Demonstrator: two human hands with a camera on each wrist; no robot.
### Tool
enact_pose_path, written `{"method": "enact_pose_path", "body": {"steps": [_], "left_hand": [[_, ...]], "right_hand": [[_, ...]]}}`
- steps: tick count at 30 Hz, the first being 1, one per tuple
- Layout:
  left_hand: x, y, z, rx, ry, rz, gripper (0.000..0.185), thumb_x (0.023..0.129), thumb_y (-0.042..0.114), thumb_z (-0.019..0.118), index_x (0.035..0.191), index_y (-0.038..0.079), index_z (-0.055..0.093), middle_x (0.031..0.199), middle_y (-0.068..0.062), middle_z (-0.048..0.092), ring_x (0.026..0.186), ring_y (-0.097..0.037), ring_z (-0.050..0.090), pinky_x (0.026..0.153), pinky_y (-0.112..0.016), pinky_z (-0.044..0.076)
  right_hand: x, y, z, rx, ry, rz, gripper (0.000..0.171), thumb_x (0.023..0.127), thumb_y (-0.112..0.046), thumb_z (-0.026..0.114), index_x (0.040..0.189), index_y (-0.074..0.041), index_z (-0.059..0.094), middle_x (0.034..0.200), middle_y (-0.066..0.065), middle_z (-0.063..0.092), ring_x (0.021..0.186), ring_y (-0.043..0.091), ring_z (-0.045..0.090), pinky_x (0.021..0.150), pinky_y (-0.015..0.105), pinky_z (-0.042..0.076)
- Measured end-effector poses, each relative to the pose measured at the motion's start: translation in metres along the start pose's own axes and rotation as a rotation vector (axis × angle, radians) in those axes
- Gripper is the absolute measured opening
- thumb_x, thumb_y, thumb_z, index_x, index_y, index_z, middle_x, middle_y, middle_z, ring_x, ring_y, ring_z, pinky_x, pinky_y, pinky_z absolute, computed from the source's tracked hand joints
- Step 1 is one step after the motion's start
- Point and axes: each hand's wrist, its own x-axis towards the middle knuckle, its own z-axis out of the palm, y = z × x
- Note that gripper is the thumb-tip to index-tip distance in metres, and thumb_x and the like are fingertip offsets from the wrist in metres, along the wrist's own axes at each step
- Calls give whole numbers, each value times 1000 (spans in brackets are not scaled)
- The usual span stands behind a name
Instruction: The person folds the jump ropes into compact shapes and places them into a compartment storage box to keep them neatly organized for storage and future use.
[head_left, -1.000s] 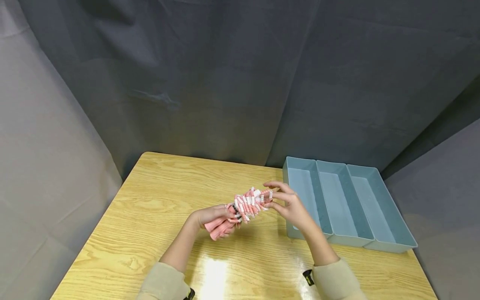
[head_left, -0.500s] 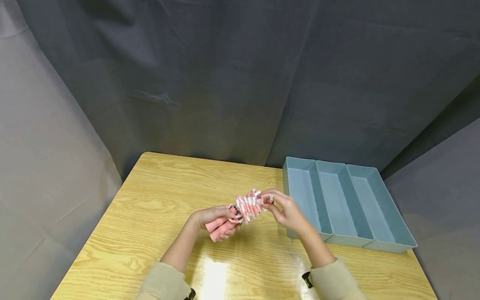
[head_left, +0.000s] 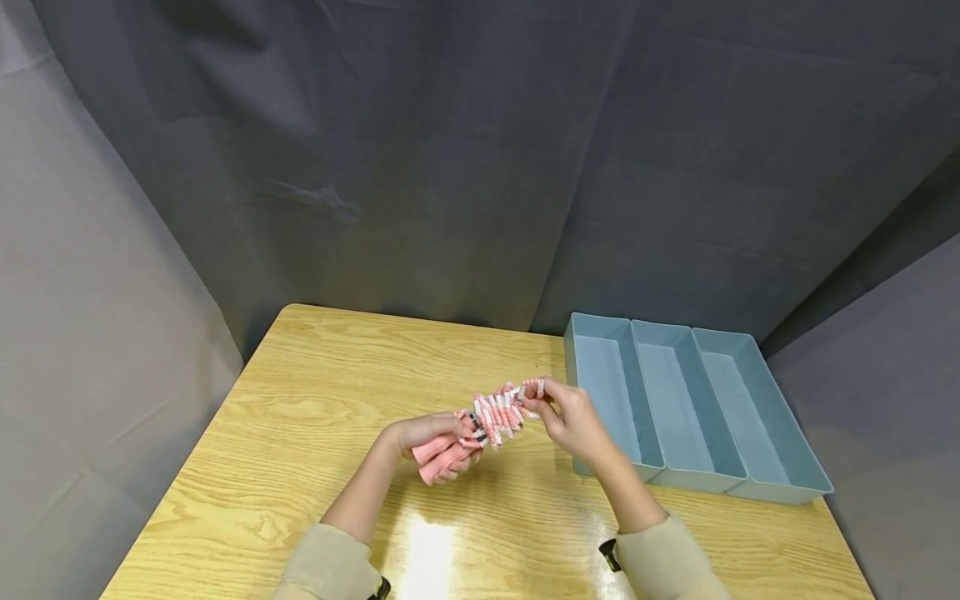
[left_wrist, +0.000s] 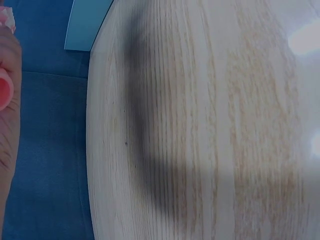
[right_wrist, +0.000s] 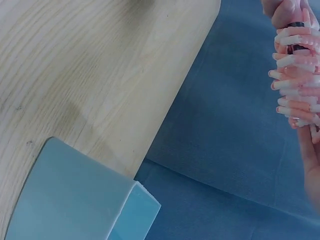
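Observation:
A beaded jump rope [head_left: 497, 417], pink and white, is bundled in wound loops above the table. My left hand [head_left: 426, 432] grips its two pink handles [head_left: 442, 463], which stick out toward the lower left. Dark bands show on the bundle near the left thumb. At the other end, my right hand [head_left: 573, 418] pinches the rope between thumb and fingers. The right wrist view shows the wound beads [right_wrist: 298, 82] close up. In the left wrist view only the edge of the left hand [left_wrist: 8, 52] and one handle end [left_wrist: 4, 90] appear.
A blue-grey tray [head_left: 651, 471] with three long compartments stands on the right of the wooden table [head_left: 300, 392], just beyond the right hand. Dark curtains [head_left: 420, 167] hang behind the table, and lighter grey ones [head_left: 97, 333] hang at the sides.
My right hand's fingers, spread around the rope's end a second ago, have closed to a pinch on it. The left hand stays almost still on the handles.

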Motion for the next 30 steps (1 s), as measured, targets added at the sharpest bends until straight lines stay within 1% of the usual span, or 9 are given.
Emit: {"method": "enact_pose_path", "body": {"steps": [2,5,8,11,19,23,26,28,30], "left_hand": [[0,0,0,1,-2,-6,27,90,22,24,90,6,46,65,2,49,51,-8,45,47,-22,40],[1,0,0,7,2,-15,28,91,22,24,90,6,47,65,1,49,51,-9,45,47,-23,41],[3,-1,0,11,6,-22,28,92,23,24,91,5,46,65,1,49,51,-9,46,48,-23,41],[5,-3,-2,14,11,-23,28,92,22,24,91,4,45,65,0,49,51,-10,45,47,-24,41],[10,-11,-7,43,64,-10,25,90,20,29,89,2,46,63,-2,48,48,-11,44,46,-23,40],[12,-14,-9,80,88,4,27,90,18,30,89,-2,47,63,-2,50,48,-11,45,46,-23,41],[13,-16,-9,105,103,14,31,91,18,31,90,-9,45,63,-3,51,47,-11,45,46,-23,42],[13,-17,-9,119,115,13,34,91,18,32,91,-13,43,62,-3,51,47,-11,46,46,-23,42],[13,-18,-9,123,133,3,36,91,19,33,92,-15,43,62,-3,52,48,-11,47,46,-23,42]], "right_hand": [[1,-1,0,7,-13,45,13,77,5,66,80,-5,57,72,3,61,56,3,46,47,18,41],[2,-4,-1,22,-28,124,8,81,-1,65,80,-4,57,72,5,61,58,6,50,49,20,44],[2,-5,-2,26,-29,203,7,81,-1,64,79,-4,58,71,5,61,59,7,52,51,21,47],[4,-7,-2,23,-33,278,9,80,2,64,78,-4,58,69,3,60,57,7,51,50,22,46],[8,-9,1,-4,-59,483,7,81,-1,63,77,-4,59,61,1,54,51,9,41,44,22,36],[10,-10,3,-19,-70,577,6,81,-3,64,76,-4,60,61,2,52,52,11,42,45,23,35],[12,-12,3,-32,-78,640,5,79,-4,63,75,-3,61,61,2,53,52,12,43,45,23,35],[14,-12,4,-32,-85,680,5,78,-4,63,74,-3,61,61,2,53,52,12,44,45,24,36],[15,-12,4,-22,-95,713,5,78,-6,64,74,-3,62,61,2,53,51,12,45,45,24,37]]}}
